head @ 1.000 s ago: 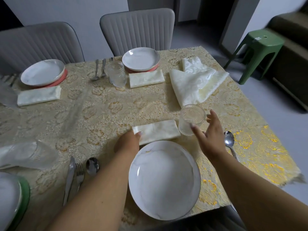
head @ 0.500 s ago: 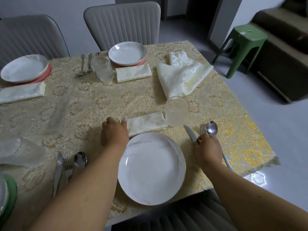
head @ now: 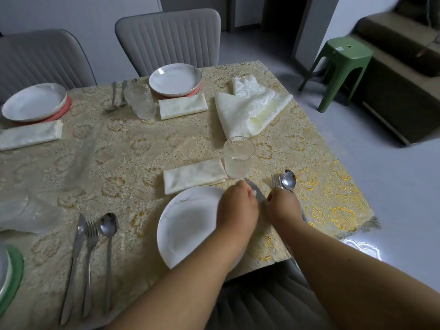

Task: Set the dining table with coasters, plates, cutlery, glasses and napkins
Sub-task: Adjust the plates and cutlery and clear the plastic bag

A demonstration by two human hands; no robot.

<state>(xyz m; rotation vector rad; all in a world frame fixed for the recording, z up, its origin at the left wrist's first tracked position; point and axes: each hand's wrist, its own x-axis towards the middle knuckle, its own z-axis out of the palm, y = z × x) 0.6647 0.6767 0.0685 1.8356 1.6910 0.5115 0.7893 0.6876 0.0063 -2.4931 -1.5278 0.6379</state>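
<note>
A white plate [head: 188,225] sits at the near place, with a folded napkin [head: 194,175] above it and a clear glass [head: 238,156] to the upper right. My left hand [head: 238,208] reaches across the plate's right rim and pinches a knife [head: 252,186] lying just right of the plate. My right hand [head: 282,206] is curled over the handles of a fork [head: 275,181] and spoon [head: 288,179] beside the knife. Both hands hide most of the handles. No coaster shows under this plate.
Two far places have plates [head: 175,78] on red coasters, napkins, a glass [head: 142,101] and cutlery. Spare napkins [head: 247,110] lie at the back right. To the left lie a knife, fork and spoon [head: 91,234] and a green coaster [head: 13,277]. A green stool [head: 342,67] stands beyond the table's right edge.
My left hand left the napkin and crossed over the plate to the knife. My right hand dropped from beside the glass onto the fork and spoon.
</note>
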